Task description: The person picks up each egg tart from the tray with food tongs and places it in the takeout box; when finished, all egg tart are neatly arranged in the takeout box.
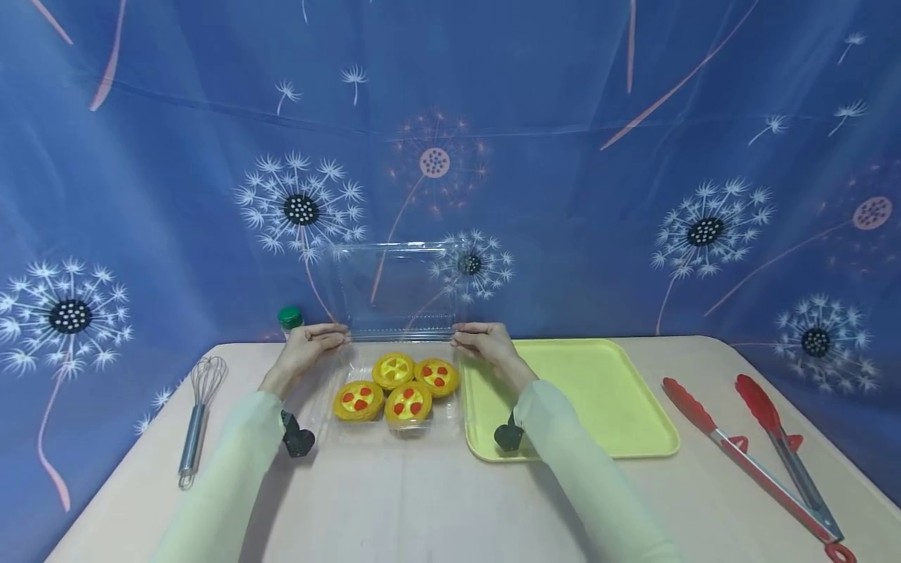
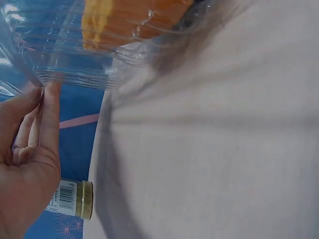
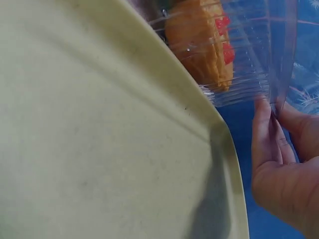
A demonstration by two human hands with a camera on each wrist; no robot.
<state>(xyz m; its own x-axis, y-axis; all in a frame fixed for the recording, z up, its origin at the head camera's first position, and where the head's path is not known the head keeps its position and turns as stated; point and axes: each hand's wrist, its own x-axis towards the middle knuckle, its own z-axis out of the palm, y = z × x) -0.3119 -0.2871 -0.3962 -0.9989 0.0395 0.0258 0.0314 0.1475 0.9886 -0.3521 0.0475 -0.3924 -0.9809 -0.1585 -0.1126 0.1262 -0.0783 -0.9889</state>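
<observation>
A clear plastic clamshell box holds several egg tarts with red pieces on top, its lid standing raised at the back. At the box's back left corner my left hand pinches the plastic edge between thumb and fingers. My right hand pinches the same edge at the back right corner. The left wrist view shows the thumb and fingertips meeting on the thin rim. In the right wrist view, the rim lies between thumb and fingers, beside a tart behind ribbed plastic.
Right of the box lies a yellow tray, its left side right by the box. Red-tipped tongs lie spread at the far right. On the left is a whisk. A green-capped bottle stands behind my left hand, near the blue curtain.
</observation>
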